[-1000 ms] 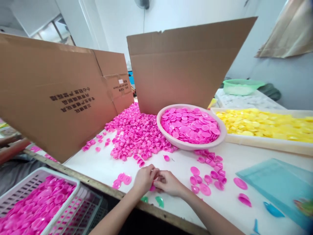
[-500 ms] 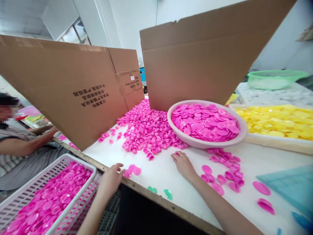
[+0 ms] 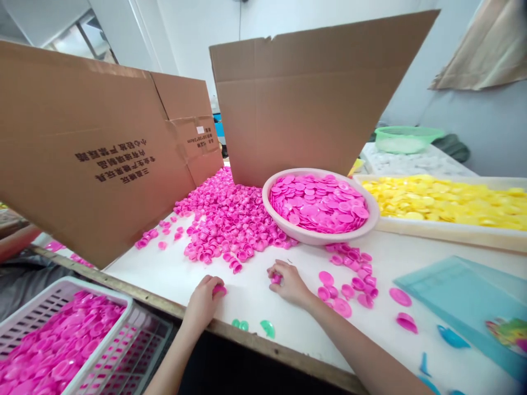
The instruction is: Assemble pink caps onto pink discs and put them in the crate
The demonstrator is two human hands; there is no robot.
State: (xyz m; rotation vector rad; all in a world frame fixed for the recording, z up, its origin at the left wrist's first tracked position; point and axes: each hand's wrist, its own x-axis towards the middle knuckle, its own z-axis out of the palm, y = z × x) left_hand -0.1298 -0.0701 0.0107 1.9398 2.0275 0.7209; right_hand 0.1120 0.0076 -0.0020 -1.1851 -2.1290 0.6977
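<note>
In the head view, a small pink plastic cap is pinched between the curled fingers of the left hand, near the table's wooden front edge. A second pink cap is gripped by the bunched fingers of the right hand. Open white tabletop is left between the hands, and green plastic pieces are lying just before the edge. Beyond the hands, a heap of pink caps is banked against an upright cardboard sheet and stops beside a pale bowl of pink discs. Loose pink discs are scattered to the right, short of a translucent teal tray. Past the edge on the left, pink parts are heaped in a white plastic crate.
</note>
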